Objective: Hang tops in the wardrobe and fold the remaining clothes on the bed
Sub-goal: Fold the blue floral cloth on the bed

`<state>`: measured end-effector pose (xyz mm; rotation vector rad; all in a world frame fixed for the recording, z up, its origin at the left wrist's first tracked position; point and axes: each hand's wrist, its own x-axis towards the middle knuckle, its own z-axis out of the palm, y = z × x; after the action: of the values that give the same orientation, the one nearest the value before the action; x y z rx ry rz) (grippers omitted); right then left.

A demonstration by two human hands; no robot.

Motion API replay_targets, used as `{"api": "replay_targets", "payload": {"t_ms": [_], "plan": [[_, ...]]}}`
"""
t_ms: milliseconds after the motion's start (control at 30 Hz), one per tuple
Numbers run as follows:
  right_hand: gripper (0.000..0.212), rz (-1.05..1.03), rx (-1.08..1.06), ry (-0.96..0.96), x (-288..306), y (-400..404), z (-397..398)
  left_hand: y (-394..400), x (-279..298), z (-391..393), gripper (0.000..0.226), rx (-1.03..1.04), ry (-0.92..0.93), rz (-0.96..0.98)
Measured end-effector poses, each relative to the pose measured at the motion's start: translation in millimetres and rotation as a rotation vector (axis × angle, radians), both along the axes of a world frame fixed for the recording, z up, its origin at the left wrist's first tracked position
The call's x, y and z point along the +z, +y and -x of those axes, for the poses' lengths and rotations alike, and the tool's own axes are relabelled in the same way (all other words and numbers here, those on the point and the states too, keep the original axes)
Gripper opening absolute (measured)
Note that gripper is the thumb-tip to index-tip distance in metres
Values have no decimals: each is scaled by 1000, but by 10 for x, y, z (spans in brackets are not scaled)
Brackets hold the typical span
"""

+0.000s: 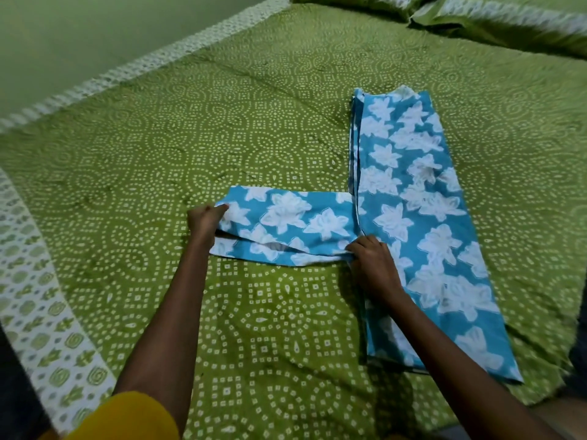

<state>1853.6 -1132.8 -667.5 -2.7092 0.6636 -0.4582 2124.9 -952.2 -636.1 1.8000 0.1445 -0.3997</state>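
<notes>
We're folding the blue floral garment (413, 198) on the bed (158, 154): left hand (206, 220) pinches its nine-o'clock end, right hand (371, 265) seemingly grips the corner; next, carry that end across.

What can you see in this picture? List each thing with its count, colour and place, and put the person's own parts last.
garment: one, blue with white flowers, flat on the bed's right half, one part folded out to the left.
bedsheet: one, green with white dotted pattern, white printed border at the left edge, covering the bed.
pillows: two, green, top right at the head of the bed.
sleeve: one, yellow, bottom left.
left hand: one, fingers gripping the garment's left end.
right hand: one, fingers pinching the garment at the fold.
</notes>
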Motion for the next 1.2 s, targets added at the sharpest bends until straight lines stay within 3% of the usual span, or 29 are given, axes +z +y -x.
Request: {"api": "replay_targets", "payload": {"t_ms": [100,200,267,333,467,533,667,800,900,967,1000,1067,1100,1200], "plan": [[17,4,-17,-128,56,13,72,104,20,37,19,13,-317,-67],[16,-66,-8,-77,2,24,140,208,-123,132,31,-133,-236,-165],[23,-111,16,-93,-83,5,166,222,-134,162,36,-185,-155,-80],[23,-154,6,-105,-103,3,158,219,-49,199,57,-279,-203,-33],[23,-193,-19,-142,-137,42,182,212,-89,382,57,-612,-271,-295],[23,-189,-15,-147,-167,54,206,202,-175,370,53,-572,-258,-347],[26,-203,-25,-121,-123,52,200,224,-172,149,56,-366,-282,-233],[40,-180,-105,-70,-74,78,266,340,-305,-76,69,-353,-213,-219],[48,-210,6,13,-49,35,292,272,-245,-177,70,-423,-262,-472],[57,-283,34,17,-10,22,315,139,-109,-24,70,-373,-421,-731],[69,-313,-16,-50,-14,43,330,60,-46,141,71,-333,-514,-773],[88,-410,-216,-185,-10,107,407,-108,19,592,71,-336,-636,-681],[94,-463,-257,-143,-21,145,443,-182,-7,846,67,-405,-669,-581],[109,-282,17,203,-147,221,623,-337,-103,1695,42,-646,-575,-368]]}}
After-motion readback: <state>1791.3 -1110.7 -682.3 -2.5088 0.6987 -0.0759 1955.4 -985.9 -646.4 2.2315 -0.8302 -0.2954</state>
